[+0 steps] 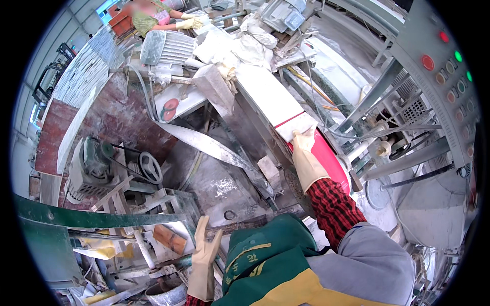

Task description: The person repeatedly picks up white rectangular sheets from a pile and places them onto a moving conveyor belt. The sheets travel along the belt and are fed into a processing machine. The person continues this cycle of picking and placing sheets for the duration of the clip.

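My right hand (304, 145), in a cream rubber glove, reaches forward to a short white slab (295, 124). Its fingers are at the slab's near end and look closed on it; the grip's underside is hidden. The slab lies on a red belt (331, 160). Beyond it, across a thin red gap, lies a long white slab (270, 94). My left hand (204, 257), gloved alike, is low beside my green apron (265, 245). Its fingers point up, thumb apart, with nothing in them.
Right of the belt stands a control panel (451, 76) with lit buttons. A motor with a pulley wheel (149, 167) sits at left. A pale strap (204, 145) slants across the middle. At the far end, another person's gloved hands (193, 22) are over the line.
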`<state>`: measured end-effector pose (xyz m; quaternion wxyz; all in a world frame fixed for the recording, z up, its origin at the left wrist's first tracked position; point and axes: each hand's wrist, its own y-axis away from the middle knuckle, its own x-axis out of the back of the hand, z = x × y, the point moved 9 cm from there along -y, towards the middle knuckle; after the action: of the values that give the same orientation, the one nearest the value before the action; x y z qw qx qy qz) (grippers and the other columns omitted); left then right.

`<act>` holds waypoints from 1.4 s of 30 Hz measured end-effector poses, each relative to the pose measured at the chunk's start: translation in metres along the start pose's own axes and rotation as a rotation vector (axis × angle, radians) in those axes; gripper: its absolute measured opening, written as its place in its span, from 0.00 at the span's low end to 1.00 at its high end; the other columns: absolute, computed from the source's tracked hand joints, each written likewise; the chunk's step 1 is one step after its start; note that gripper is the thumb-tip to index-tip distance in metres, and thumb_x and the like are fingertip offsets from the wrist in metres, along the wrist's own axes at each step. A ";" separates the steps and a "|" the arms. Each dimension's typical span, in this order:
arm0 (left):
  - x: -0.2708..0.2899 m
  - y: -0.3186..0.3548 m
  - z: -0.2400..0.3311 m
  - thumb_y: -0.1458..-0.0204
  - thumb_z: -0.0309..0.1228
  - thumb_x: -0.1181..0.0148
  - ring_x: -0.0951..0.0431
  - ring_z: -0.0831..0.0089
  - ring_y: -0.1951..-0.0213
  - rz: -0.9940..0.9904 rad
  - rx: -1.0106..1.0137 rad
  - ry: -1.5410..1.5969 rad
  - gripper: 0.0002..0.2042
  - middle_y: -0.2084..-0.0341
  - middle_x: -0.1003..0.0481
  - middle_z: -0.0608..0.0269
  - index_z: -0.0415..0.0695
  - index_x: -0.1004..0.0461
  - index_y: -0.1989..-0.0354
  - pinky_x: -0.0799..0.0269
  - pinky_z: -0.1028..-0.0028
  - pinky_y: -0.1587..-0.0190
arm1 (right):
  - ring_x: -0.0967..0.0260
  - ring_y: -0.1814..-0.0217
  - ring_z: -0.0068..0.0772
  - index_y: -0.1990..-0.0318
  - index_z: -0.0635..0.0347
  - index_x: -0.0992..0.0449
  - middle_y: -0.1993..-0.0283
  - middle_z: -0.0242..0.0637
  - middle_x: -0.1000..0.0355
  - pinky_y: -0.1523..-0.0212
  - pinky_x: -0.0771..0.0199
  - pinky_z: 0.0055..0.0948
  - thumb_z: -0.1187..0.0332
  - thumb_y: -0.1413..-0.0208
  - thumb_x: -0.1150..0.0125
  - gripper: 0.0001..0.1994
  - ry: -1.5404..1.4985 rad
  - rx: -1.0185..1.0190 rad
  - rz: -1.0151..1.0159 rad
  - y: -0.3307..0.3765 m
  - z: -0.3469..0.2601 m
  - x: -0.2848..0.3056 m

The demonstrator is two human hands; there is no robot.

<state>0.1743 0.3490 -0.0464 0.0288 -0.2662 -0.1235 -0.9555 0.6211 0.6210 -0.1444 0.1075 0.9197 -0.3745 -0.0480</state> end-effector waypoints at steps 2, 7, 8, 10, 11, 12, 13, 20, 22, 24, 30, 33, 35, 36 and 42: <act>0.006 0.013 -0.030 0.46 0.29 0.36 0.44 0.62 0.31 0.053 0.119 0.188 0.33 0.33 0.42 0.54 0.48 0.43 0.31 0.46 0.66 0.31 | 0.33 0.37 0.45 0.25 0.52 0.63 0.33 0.51 0.38 0.37 0.37 0.31 0.75 0.54 0.39 0.50 0.137 0.016 0.023 0.006 -0.009 -0.004; 0.016 0.037 -0.077 0.45 0.25 0.39 0.41 0.61 0.33 0.140 0.331 0.362 0.32 0.35 0.40 0.50 0.47 0.43 0.31 0.42 0.64 0.33 | 0.29 0.48 0.48 0.27 0.47 0.57 0.44 0.45 0.33 0.54 0.24 0.46 0.78 0.43 0.44 0.39 -0.250 -0.303 -0.254 0.031 -0.028 -0.008; 0.019 0.042 -0.081 0.45 0.25 0.39 0.40 0.60 0.33 0.150 0.347 0.384 0.32 0.35 0.40 0.49 0.48 0.43 0.31 0.41 0.65 0.34 | 0.29 0.49 0.50 0.27 0.49 0.59 0.44 0.48 0.33 0.54 0.23 0.47 0.76 0.38 0.47 0.36 -0.310 -0.423 -0.401 0.033 -0.035 -0.003; 0.029 0.055 -0.094 0.45 0.25 0.39 0.37 0.59 0.36 0.211 0.413 0.408 0.32 0.37 0.38 0.47 0.48 0.43 0.31 0.38 0.66 0.36 | 0.27 0.50 0.44 0.29 0.55 0.51 0.45 0.50 0.33 0.55 0.20 0.40 0.73 0.38 0.46 0.32 -0.076 -0.161 -0.319 0.034 -0.054 0.024; 0.035 0.059 -0.096 0.45 0.25 0.39 0.36 0.59 0.36 0.236 0.393 0.443 0.32 0.37 0.37 0.47 0.48 0.43 0.31 0.38 0.66 0.37 | 0.26 0.52 0.37 0.30 0.57 0.47 0.45 0.49 0.32 0.58 0.18 0.35 0.76 0.42 0.40 0.34 -0.038 -0.125 -0.211 0.033 -0.056 0.038; 0.041 0.066 -0.103 0.45 0.25 0.39 0.35 0.60 0.37 0.262 0.411 0.484 0.32 0.38 0.37 0.48 0.48 0.43 0.31 0.37 0.66 0.38 | 0.28 0.47 0.40 0.30 0.56 0.46 0.43 0.49 0.33 0.52 0.20 0.38 0.74 0.40 0.42 0.32 -0.206 -0.122 -0.225 0.035 -0.056 0.036; 0.047 0.074 -0.110 0.45 0.25 0.40 0.35 0.61 0.38 0.288 0.431 0.524 0.32 0.38 0.36 0.48 0.47 0.43 0.31 0.36 0.67 0.38 | 0.30 0.43 0.43 0.30 0.56 0.46 0.41 0.49 0.35 0.46 0.22 0.40 0.72 0.38 0.44 0.30 -0.271 -0.220 -0.168 0.037 -0.045 0.040; 0.135 0.152 -0.167 0.37 0.37 0.46 0.37 0.65 0.36 0.605 0.437 0.458 0.27 0.35 0.38 0.53 0.45 0.43 0.31 0.44 0.69 0.34 | 0.41 0.33 0.48 0.30 0.59 0.45 0.32 0.51 0.44 0.36 0.34 0.46 0.79 0.39 0.48 0.29 -0.545 -0.140 -0.306 0.040 -0.027 0.014; 0.178 0.192 -0.189 0.37 0.42 0.47 0.38 0.63 0.35 0.774 0.451 0.385 0.30 0.34 0.40 0.50 0.45 0.45 0.30 0.44 0.67 0.34 | 0.36 0.38 0.43 0.33 0.59 0.40 0.36 0.49 0.38 0.42 0.27 0.40 0.81 0.42 0.45 0.28 -0.210 0.105 -0.276 0.046 -0.028 0.017; 0.233 0.239 -0.214 0.41 0.42 0.42 0.37 0.59 0.35 1.002 0.572 0.226 0.33 0.35 0.39 0.46 0.42 0.45 0.31 0.44 0.65 0.33 | 0.34 0.40 0.42 0.33 0.61 0.42 0.38 0.51 0.37 0.45 0.26 0.37 0.79 0.41 0.47 0.27 -0.009 0.266 -0.482 0.072 -0.024 -0.012; 0.345 0.403 -0.245 0.55 0.49 0.31 0.42 0.54 0.32 1.313 1.091 -0.529 0.46 0.34 0.42 0.45 0.38 0.46 0.32 0.46 0.62 0.31 | 0.29 0.45 0.36 0.30 0.60 0.46 0.38 0.49 0.34 0.47 0.26 0.31 0.69 0.37 0.47 0.29 -0.307 -0.229 -1.027 0.242 0.042 -0.081; 0.378 0.447 -0.274 0.59 0.49 0.29 0.38 0.48 0.36 1.340 1.152 -0.469 0.48 0.37 0.39 0.40 0.39 0.46 0.32 0.44 0.60 0.32 | 0.26 0.52 0.25 0.33 0.58 0.39 0.43 0.40 0.27 0.53 0.24 0.23 0.66 0.41 0.37 0.29 -0.058 -0.185 -0.912 0.301 0.054 -0.090; 0.389 0.462 -0.298 0.59 0.50 0.29 0.41 0.47 0.34 1.356 1.154 -0.412 0.49 0.36 0.41 0.39 0.38 0.47 0.32 0.45 0.60 0.32 | 0.26 0.54 0.24 0.33 0.58 0.39 0.44 0.39 0.27 0.55 0.24 0.21 0.66 0.40 0.39 0.28 -0.058 -0.208 -1.021 0.341 0.042 -0.101; 0.401 0.463 -0.302 0.58 0.50 0.30 0.42 0.47 0.34 1.355 1.069 -0.441 0.48 0.36 0.42 0.40 0.39 0.47 0.32 0.44 0.59 0.32 | 0.26 0.55 0.23 0.33 0.58 0.39 0.45 0.40 0.26 0.58 0.24 0.19 0.66 0.38 0.40 0.27 0.059 -0.159 -0.921 0.348 0.042 -0.099; 0.443 0.444 -0.352 0.46 0.56 0.44 0.47 0.46 0.31 1.074 1.030 -0.700 0.41 0.33 0.46 0.41 0.46 0.49 0.30 0.47 0.57 0.32 | 0.26 0.57 0.22 0.34 0.59 0.37 0.47 0.39 0.25 0.60 0.24 0.18 0.66 0.37 0.42 0.24 0.142 -0.089 -0.989 0.403 0.020 -0.113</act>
<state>-0.3278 -0.1643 -0.0117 0.5606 -0.5250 -0.4039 -0.4970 0.2632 0.4161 -0.0683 0.1362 0.9826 0.1171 -0.0462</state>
